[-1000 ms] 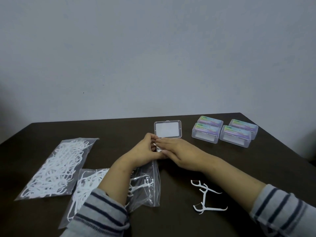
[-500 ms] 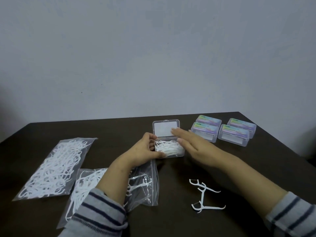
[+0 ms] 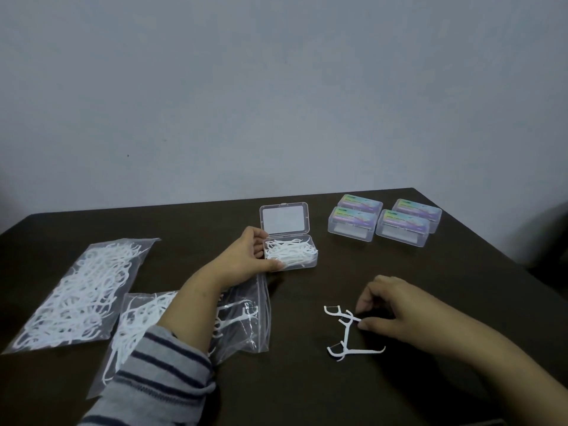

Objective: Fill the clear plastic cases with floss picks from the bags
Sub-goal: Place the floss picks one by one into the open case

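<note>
Near on the bench, the right hand [image 3: 396,305] pinched one of the loose floss picks [image 3: 347,330], which were tangled and might drag along and drop, while farther off the left hand [image 3: 246,256] gripped the open, nearly full case [image 3: 290,252].

bags [image 3: 76,290] left, open case [image 3: 290,252] centre, closed cases [image 3: 384,221] right

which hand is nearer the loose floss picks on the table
Right. The right hand is at the loose floss picks, fingertips touching the upper one. The left hand is farther back and to their left, its grip on the open clear case.
</note>
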